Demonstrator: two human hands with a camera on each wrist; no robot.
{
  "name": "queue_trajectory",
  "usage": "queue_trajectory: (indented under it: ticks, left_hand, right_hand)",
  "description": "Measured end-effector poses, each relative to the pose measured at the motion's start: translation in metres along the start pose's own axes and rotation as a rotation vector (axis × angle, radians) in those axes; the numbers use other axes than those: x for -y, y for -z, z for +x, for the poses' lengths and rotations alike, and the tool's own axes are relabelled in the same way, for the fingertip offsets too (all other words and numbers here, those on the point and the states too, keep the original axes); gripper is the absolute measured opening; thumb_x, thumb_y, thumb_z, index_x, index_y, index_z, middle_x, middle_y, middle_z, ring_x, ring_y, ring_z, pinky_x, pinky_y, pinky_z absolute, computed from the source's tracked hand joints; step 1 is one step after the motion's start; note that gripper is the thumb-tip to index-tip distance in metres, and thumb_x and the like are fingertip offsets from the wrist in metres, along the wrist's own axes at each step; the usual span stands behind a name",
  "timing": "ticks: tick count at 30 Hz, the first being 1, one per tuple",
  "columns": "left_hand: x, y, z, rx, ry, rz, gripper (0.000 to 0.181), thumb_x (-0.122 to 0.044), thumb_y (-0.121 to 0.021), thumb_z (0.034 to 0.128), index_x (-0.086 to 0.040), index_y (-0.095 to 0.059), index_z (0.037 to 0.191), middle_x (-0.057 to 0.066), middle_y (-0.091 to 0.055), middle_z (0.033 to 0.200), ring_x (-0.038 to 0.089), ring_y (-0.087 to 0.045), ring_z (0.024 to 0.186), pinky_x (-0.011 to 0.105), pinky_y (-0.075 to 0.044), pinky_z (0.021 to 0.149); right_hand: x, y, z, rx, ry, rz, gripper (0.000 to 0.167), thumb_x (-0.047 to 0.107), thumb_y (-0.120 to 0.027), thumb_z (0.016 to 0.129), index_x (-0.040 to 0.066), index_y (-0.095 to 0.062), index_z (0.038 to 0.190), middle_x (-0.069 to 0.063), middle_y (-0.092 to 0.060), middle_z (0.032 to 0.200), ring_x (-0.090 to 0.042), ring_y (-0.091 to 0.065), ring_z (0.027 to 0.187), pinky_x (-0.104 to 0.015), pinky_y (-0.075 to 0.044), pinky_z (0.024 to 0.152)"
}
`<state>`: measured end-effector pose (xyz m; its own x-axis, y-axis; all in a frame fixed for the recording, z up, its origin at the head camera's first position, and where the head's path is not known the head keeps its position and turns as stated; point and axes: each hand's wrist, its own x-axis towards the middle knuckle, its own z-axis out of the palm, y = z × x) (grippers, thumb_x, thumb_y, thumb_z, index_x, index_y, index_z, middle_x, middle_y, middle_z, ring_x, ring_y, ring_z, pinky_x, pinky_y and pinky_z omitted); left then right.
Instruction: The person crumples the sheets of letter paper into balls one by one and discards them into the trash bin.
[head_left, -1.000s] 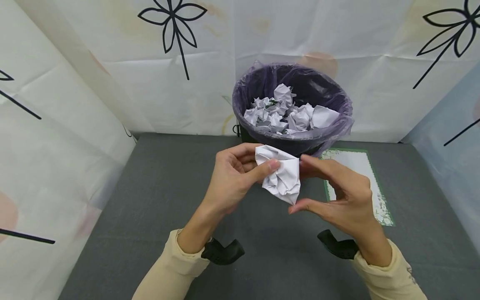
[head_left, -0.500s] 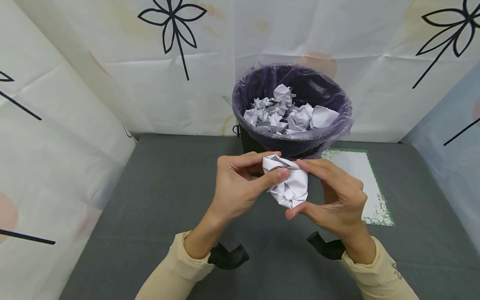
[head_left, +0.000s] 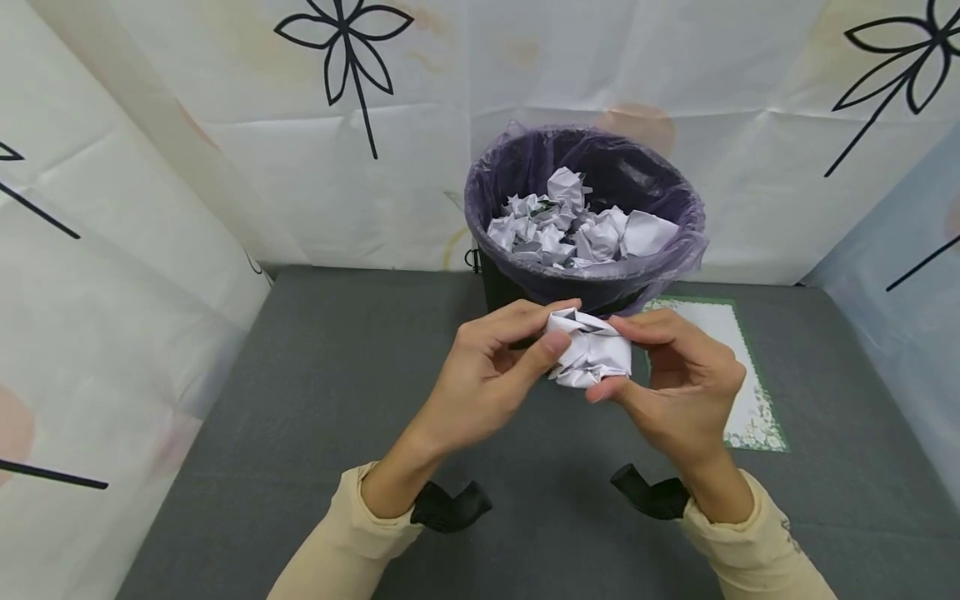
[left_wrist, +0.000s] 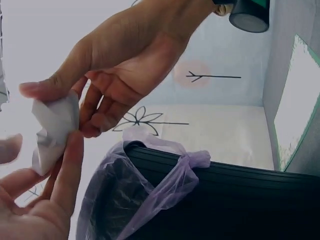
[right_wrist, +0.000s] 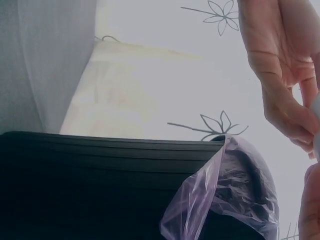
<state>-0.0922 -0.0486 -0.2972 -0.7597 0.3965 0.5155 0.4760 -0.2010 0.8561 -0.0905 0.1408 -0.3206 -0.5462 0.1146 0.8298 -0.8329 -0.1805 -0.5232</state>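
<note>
Both hands hold one crumpled white paper (head_left: 592, 350) between them, in front of the bin in the head view. My left hand (head_left: 487, 375) pinches its left side, thumb on the near face and fingers behind. At its right side my right hand (head_left: 675, 375) grips it, with the thumb at the lower edge and fingers at the upper edge. In the left wrist view the paper (left_wrist: 55, 127) is seen between the fingertips of both hands. The right wrist view shows only a sliver of it at the right edge.
Behind the hands stands a black bin with a purple liner (head_left: 678, 258), holding several crumpled papers (head_left: 566, 221). A white sheet with a green floral border (head_left: 750, 408) lies on the dark grey table (head_left: 337, 375), right of the bin. Patterned white cloth (head_left: 360, 200) hangs behind.
The paper has become shorter and more compact, and has moved to the right. My right thumb has moved up with its lower edge, and my left hand has shifted right.
</note>
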Motion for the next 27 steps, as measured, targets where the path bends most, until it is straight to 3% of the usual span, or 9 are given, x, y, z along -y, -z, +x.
queue_trajectory:
  ticks: [2,5,8,11,16,21,24,27]
  left_hand:
    - [0.000,0.002,-0.001,0.066,-0.021,-0.026,0.049,0.013,-0.063,0.0940,0.015,-0.049,0.141,0.023,-0.061,0.125,0.019,-0.060,0.103,0.035,-0.058,0.084]
    - [0.001,0.004,-0.002,0.125,-0.084,-0.039,0.073,0.020,-0.071,0.0830,0.016,-0.038,0.148,0.027,-0.056,0.131,0.027,-0.059,0.115,0.040,-0.056,0.093]
    - [0.003,0.006,-0.002,0.119,-0.176,0.032,0.083,0.022,-0.080,0.0724,0.017,-0.040,0.145,0.027,-0.058,0.129,0.031,-0.061,0.114,0.040,-0.056,0.093]
    - [0.006,0.008,-0.001,0.085,-0.269,0.146,0.078,0.018,-0.084,0.0697,0.018,-0.049,0.139,0.025,-0.061,0.123,0.028,-0.065,0.107,0.037,-0.058,0.089]
    - [0.008,0.011,-0.001,0.076,-0.383,0.251,0.065,0.009,-0.086,0.0746,0.017,-0.056,0.132,0.022,-0.062,0.121,0.026,-0.065,0.106,0.036,-0.058,0.086]
    - [0.013,0.013,-0.002,0.069,-0.427,0.270,0.053,0.004,-0.082,0.0823,0.017,-0.059,0.128,0.022,-0.063,0.116,0.027,-0.066,0.102,0.039,-0.058,0.084]
    - [0.015,0.012,-0.002,0.066,-0.439,0.267,0.047,-0.004,-0.078,0.0893,0.018,-0.060,0.126,0.022,-0.063,0.114,0.027,-0.066,0.098,0.039,-0.059,0.082]
    - [0.016,0.010,-0.001,0.054,-0.462,0.265,0.045,-0.015,-0.071,0.0953,0.017,-0.062,0.125,0.021,-0.063,0.112,0.025,-0.066,0.097,0.039,-0.058,0.080]
  right_hand:
    - [0.001,0.001,0.001,-0.026,-0.023,0.019,0.059,0.018,-0.095,0.066,-0.025,-0.064,0.092,-0.019,-0.073,0.093,-0.022,-0.067,0.085,-0.023,-0.057,0.079]
    - [0.002,0.003,0.003,-0.039,-0.052,0.046,0.059,0.017,-0.096,0.064,-0.024,-0.065,0.094,-0.018,-0.072,0.093,-0.023,-0.064,0.085,-0.023,-0.056,0.079]
    - [0.004,0.004,0.003,-0.006,-0.082,0.052,0.060,0.017,-0.095,0.065,-0.023,-0.065,0.096,-0.017,-0.071,0.095,-0.022,-0.063,0.086,-0.023,-0.055,0.081]
    - [0.008,0.005,0.004,0.057,-0.106,0.029,0.061,0.020,-0.095,0.066,-0.023,-0.064,0.097,-0.016,-0.070,0.096,-0.021,-0.062,0.087,-0.023,-0.055,0.081]
    - [0.016,0.009,0.007,0.178,-0.131,-0.009,0.061,0.017,-0.094,0.069,-0.024,-0.061,0.100,-0.015,-0.069,0.100,-0.022,-0.063,0.092,-0.024,-0.055,0.085]
    - [0.022,0.015,0.011,0.323,-0.133,-0.060,0.063,0.015,-0.089,0.077,-0.024,-0.061,0.117,-0.017,-0.067,0.111,-0.023,-0.062,0.099,-0.024,-0.054,0.090]
    - [0.022,0.014,0.011,0.342,-0.103,-0.036,0.060,0.013,-0.087,0.080,-0.024,-0.061,0.119,-0.018,-0.066,0.109,-0.022,-0.061,0.097,-0.021,-0.054,0.087]
    - [0.019,0.011,0.011,0.299,-0.060,0.011,0.052,0.009,-0.086,0.080,-0.023,-0.064,0.114,-0.019,-0.066,0.103,-0.021,-0.061,0.092,-0.020,-0.053,0.082]
